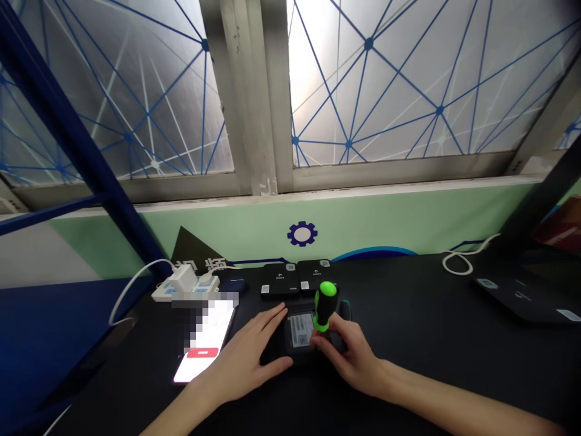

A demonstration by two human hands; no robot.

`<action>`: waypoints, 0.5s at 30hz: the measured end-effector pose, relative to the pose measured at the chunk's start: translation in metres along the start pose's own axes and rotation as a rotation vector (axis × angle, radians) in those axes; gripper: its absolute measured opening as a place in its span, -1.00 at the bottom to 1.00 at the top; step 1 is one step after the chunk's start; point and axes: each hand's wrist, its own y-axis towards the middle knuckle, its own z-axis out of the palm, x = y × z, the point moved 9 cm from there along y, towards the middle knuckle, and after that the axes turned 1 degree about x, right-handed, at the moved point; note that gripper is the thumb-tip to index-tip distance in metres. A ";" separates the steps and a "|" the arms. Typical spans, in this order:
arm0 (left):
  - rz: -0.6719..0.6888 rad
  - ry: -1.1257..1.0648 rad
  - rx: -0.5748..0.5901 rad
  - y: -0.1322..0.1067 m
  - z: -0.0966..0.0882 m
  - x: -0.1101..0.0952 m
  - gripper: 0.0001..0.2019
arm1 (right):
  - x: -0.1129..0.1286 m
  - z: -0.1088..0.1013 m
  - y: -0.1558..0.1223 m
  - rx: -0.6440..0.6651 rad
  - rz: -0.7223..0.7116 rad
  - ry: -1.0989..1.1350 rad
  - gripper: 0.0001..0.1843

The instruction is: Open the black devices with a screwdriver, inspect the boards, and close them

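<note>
Right hand [351, 357] pinches the upright green-and-black handle of a screwdriver [325, 306] between thumb and fingers, its tip hidden behind them, over a black box [290, 351] bearing a white label [301, 330]. Left hand [242, 357] lies spread flat, fingers touching the box's left side. Left of it lies a lit smartphone [204, 348]. Farther off on the black desk [408, 327], a white power strip [184, 287] sits left of two flat black cases [297, 277].
</note>
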 end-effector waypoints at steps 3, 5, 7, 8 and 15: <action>0.011 -0.003 -0.008 0.000 -0.002 -0.002 -0.26 | -0.002 0.001 0.002 0.015 0.034 0.018 -0.88; 0.011 -0.004 -0.004 -0.001 -0.002 -0.002 -0.26 | 0.000 0.002 0.003 0.041 0.044 0.055 -0.89; 0.010 -0.005 0.001 -0.001 -0.002 -0.002 -0.26 | 0.001 0.003 0.002 0.070 0.040 0.095 -0.85; 0.011 -0.005 0.001 -0.001 -0.002 -0.002 -0.26 | 0.002 0.003 0.002 0.078 0.037 0.110 -0.83; -0.001 0.001 0.003 -0.001 -0.001 -0.001 -0.27 | 0.001 0.002 0.001 0.069 -0.002 0.075 -0.83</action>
